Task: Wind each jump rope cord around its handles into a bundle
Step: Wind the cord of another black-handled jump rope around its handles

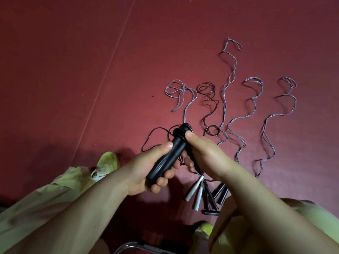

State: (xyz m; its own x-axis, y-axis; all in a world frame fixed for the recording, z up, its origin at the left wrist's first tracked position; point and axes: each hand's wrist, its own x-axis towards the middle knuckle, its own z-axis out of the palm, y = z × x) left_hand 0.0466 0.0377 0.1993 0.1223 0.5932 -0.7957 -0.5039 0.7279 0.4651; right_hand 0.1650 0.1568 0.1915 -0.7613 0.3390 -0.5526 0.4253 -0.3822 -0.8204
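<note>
My left hand (154, 171) grips a pair of black jump rope handles (170, 153), held side by side and tilted up to the right. My right hand (203, 153) is curled around their right side, thumb pressed near the knobbed top ends. The handles' thin dark cord (152, 138) loops loosely on the floor to the left of the handles. Several other ropes lie on the red floor: wavy grey cords (238, 118) (275, 116) and a dark cord (209, 109) stretch away from me.
White handles (196, 191) and black handles (218, 193) of the other ropes lie in a cluster below my hands. My knees in pale green trousers (45, 197) and a yellow-green shoe (108, 162) flank the spot. A metal frame (135, 247) shows at the bottom edge.
</note>
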